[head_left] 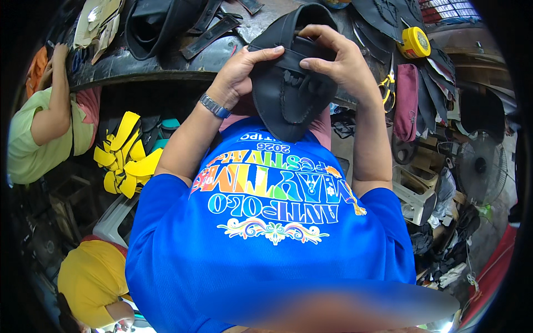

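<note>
A black leather shoe upper (pixel 291 102), with a stitched front piece and an open top, is held up before my chest at the table's near edge. My left hand (pixel 242 69) grips its left side, the thumb lying along the band across it. At the right, my right hand (pixel 340 58) pinches the band's edge between thumb and bent fingers near the opening. Part of the upper's inside is hidden by the fingers. Another black upper (pixel 151 30) rests on the table to the left, near black strips (pixel 212 37).
Right of my hands lie yellow-handled scissors (pixel 388 91), a maroon pouch (pixel 406 102), a yellow round tub (pixel 415 43) and black cut pieces. Yellow pieces (pixel 126 155) are heaped at lower left. Co-workers sit at left, one in light green (pixel 39 130), one in yellow (pixel 91 280). A fan (pixel 482 166) stands right.
</note>
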A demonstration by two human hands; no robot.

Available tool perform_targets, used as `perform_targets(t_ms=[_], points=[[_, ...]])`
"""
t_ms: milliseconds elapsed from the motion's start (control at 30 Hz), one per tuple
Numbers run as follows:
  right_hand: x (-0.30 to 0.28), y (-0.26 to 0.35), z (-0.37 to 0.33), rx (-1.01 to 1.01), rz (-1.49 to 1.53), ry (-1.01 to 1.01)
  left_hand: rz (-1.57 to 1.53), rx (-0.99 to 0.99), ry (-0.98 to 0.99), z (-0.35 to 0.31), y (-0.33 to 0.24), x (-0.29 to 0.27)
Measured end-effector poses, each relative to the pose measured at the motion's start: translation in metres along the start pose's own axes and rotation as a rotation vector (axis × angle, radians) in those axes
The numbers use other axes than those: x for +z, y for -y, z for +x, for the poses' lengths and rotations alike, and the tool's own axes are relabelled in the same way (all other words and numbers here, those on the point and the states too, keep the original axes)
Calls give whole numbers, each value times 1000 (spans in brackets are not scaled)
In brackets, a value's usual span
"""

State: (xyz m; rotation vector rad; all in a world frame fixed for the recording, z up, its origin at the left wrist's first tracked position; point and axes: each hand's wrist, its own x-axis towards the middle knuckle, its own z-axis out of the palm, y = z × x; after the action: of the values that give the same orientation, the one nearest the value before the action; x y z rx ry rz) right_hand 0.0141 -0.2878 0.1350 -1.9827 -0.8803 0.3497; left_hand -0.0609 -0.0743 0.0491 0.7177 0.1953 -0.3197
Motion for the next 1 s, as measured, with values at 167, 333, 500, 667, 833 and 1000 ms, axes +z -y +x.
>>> perform_targets(t_ms=[167,333,500,667,833,1000], points=[[28,7,-21,-351,-603,-334,-22,26,-11,-5,1,-2],[52,7,-42,-453,-793,-280,-31,21,-4,-4,3,-3],[42,-12,-62,-342,-347,-640,-108,16,0,-4,5,-18],[32,-39,-64,197,876,-562,-265,18,101,-5,1,-33],[30,-53,-55,288,1676,-232,-70,129,49,-14,-3,-25],[42,-56,-48,314,1561,-288,6,132,-40,-21,-4,-16]])
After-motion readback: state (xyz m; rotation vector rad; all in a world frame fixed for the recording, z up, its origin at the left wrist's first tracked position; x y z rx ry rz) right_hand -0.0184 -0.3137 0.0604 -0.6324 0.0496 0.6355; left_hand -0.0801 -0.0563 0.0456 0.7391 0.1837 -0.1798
